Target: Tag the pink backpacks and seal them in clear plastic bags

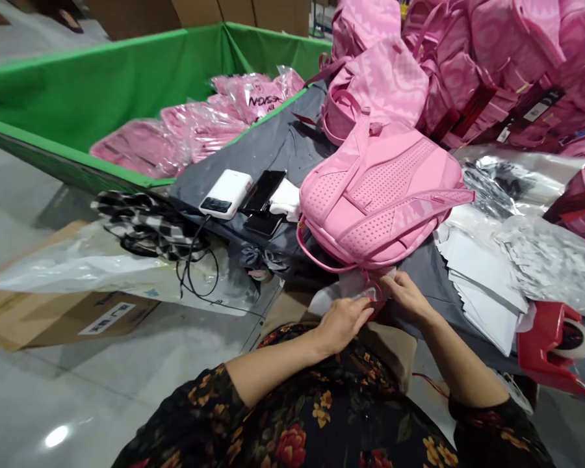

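A pink backpack (377, 195) lies on the grey-covered table with its straps and padded back panel facing up. At its near edge, close to my body, my left hand (345, 322) is closed on a red tag (376, 308). A thin red cord (369, 278) runs between the tag and the backpack's edge. My right hand (408, 296) is beside it, its thumb and fingers pinched together near the cord and a thin white sheet (327, 296). What lies inside that pinch is too small to make out.
A green-lined bin (127, 75) holds several bagged pink backpacks (136, 146). On the table are a white power bank (225, 194), phones (264, 190), white paper sheets (487, 292) and a red tape dispenser (541, 344). More pink backpacks (511, 45) are piled at the back right.
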The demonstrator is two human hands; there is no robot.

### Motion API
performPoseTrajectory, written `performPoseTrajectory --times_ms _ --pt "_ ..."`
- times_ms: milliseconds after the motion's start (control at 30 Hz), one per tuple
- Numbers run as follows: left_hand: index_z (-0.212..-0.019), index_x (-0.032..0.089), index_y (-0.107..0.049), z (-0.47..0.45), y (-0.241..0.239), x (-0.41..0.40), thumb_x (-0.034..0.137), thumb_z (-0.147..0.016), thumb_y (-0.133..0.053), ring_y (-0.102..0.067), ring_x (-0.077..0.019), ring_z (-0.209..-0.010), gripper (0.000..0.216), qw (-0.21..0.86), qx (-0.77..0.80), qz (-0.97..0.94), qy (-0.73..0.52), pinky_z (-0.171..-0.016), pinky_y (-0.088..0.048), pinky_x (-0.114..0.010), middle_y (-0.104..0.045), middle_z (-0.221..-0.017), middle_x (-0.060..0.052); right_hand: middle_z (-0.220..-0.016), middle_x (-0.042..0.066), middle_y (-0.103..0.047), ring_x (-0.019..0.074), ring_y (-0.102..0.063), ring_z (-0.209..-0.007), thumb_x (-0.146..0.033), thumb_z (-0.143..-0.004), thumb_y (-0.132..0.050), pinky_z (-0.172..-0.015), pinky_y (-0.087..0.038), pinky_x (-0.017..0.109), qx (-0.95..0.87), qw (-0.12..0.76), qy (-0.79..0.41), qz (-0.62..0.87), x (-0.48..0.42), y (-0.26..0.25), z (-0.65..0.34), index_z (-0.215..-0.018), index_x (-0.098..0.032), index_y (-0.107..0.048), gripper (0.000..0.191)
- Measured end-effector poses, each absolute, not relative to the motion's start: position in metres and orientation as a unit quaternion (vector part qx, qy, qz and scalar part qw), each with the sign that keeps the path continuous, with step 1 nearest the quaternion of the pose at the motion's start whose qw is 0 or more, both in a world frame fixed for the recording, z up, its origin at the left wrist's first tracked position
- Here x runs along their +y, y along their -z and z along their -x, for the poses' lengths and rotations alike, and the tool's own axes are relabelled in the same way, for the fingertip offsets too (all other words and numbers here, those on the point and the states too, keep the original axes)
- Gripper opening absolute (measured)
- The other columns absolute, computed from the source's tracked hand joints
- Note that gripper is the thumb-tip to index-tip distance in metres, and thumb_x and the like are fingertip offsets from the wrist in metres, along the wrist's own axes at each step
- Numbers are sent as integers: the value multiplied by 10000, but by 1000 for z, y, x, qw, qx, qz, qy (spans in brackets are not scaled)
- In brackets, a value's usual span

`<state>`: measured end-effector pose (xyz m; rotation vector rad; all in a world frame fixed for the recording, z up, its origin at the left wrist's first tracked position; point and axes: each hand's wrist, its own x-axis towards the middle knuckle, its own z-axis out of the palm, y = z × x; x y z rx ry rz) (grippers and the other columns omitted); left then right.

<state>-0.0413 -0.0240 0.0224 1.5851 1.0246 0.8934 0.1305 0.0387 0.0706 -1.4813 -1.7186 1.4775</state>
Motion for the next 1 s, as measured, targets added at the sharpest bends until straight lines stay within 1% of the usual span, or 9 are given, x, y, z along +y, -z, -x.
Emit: performPoseTrajectory --times_ms 100,200,267,367,467,533,667,800,1000 --pt "-893 163 -711 34 -11 -22 247 -960 -536 -620 -217 -599 205 349 420 -767 -336 -706 -491 -343 -625 -620 -67 -624 -4 -525 121 -439 -590 -630 -803 -651 -555 -383 246 -639 241 -487 544 31 -75 -123 -680 -177 -560 479" --pt "-842 179 -686 42 -8 -25 381 -951 -605 -612 -195 -663 243 310 412 -763 -390 -741 -486 -329 -617 -679 -50 -568 -25 -454 107 -374 -549 -538 -746 -699 -515 -327 246 -653 269 -410 577 27 -71 -117 -623 -191 -514 411" --pt "-847 190 -673 51 -7 -27 458 -928 -643 -610 -174 -722 281 356 478 -655 -464 -763 -484 -307 -623 -747 -33 -556 -22 -451 107 -372 -533 -508 -747 -659 -506 -328 249 -644 280 -417 577 28 -65 -115 -608 -198 -496 376" --pt "-921 185 -655 57 -3 -22 503 -811 -765 -633 -162 -809 354 517 550 -369 -543 -799 -502 -293 -672 -865 -30 -564 -12 -477 110 -396 -531 -489 -756 -635 -507 -346 250 -625 281 -466 560 30 -59 -116 -610 -200 -494 353" --pt "-955 158 -696 49 1 -9 520 -644 -889 -688 -209 -925 515 713 433 -151 -531 -890 -531 -340 -739 -952 -75 -559 -13 -468 106 -395 -529 -492 -751 -653 -505 -355 248 -611 292 -486 553 33 -58 -118 -596 -201 -486 369" --pt "-903 143 -738 41 2 1 446 -564 -948 -711 -230 -929 501 777 354 -73 -516 -919 -542 -364 -766 -949 -96 -549 -19 -457 100 -383 -523 -496 -740 -668 -496 -352 243 -608 296 -490 550 34 -58 -119 -589 -200 -485 380" --pt "-723 154 -739 33 1 11 249 -434 -988 -703 -197 -737 393 754 368 -1 -544 -798 -569 -353 -771 -797 -61 -553 -7 -498 109 -416 -531 -529 -718 -689 -490 -370 240 -602 291 -499 551 33 -58 -121 -590 -188 -521 401" --pt "-773 146 -760 35 0 6 295 -433 -989 -676 -159 -664 435 748 395 -49 -531 -693 -537 -294 -764 -775 -54 -629 16 -594 139 -494 -580 -567 -713 -719 -527 -431 252 -606 276 -495 558 32 -59 -126 -719 -166 -642 409" --pt "-856 170 -759 37 -9 1 413 -499 -977 -706 -197 -861 484 749 375 -53 -544 -875 -538 -331 -778 -893 -60 -584 -3 -524 125 -443 -554 -612 -781 -652 -519 -378 241 -646 250 -476 542 33 -57 -127 -672 -185 -592 446"
